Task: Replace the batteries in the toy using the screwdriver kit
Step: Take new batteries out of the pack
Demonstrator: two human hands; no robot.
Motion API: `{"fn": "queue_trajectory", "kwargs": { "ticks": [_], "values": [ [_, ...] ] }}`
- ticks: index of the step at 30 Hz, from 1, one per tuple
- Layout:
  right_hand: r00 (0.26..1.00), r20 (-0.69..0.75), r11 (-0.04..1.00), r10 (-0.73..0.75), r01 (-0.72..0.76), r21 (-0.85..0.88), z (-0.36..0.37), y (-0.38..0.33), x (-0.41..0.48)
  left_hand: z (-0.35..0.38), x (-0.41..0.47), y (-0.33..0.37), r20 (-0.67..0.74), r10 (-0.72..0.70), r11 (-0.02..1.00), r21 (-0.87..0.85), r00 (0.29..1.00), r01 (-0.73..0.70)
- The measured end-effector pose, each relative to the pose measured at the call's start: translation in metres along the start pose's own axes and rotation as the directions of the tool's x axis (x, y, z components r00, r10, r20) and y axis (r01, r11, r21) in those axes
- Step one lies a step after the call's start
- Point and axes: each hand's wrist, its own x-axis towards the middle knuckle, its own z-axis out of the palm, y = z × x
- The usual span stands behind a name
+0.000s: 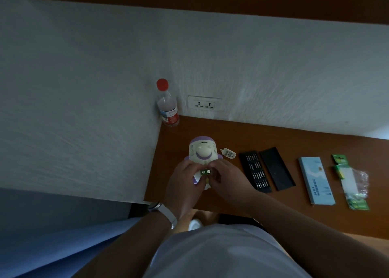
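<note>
A bottle with a red cap is stood in the far corner of the tabletop, against the wall and just left of a socket. To the right of the toy a small cover is laid, then an open bit tray with its black lid just beside it, a pale blue box further right, and a torn battery pack near the right edge. The toy is laid on its back at the near left of the tabletop, its lower half hidden by both hands. A pair of batteries, green-wrapped with their round ends turned up, is pinched over the toy's body between the fingers of the left hand and the right hand; each grip is closed on the pair from its own side. Both forearms are reached forward, and a watch is worn on the left wrist.
</note>
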Motion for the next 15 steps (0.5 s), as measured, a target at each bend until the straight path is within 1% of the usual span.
{"fn": "queue_trajectory", "kwargs": {
  "ticks": [4, 9, 12, 15],
  "values": [
    [1.000, 0.006, 1.000, 0.010, -0.010, -0.012, -0.003, 0.001, -0.002, 0.001, 0.001, -0.003, 0.008, -0.004, 1.000, 0.011, 1.000, 0.004],
    [0.999, -0.031, 0.998, 0.033, -0.034, -0.062, -0.006, 0.001, -0.009, -0.001, 0.001, -0.002, 0.001, 0.022, 0.999, 0.033, 1.000, -0.023],
    [0.999, -0.046, 0.992, 0.004, -0.010, -0.126, -0.015, -0.002, -0.017, -0.004, 0.000, 0.002, -0.027, 0.125, 0.990, 0.070, 0.992, -0.123],
    [0.999, -0.025, 0.979, -0.036, 0.030, -0.203, -0.028, -0.004, -0.027, -0.008, -0.001, 0.011, -0.050, 0.251, 0.963, 0.115, 0.967, -0.244]
  ]
}}
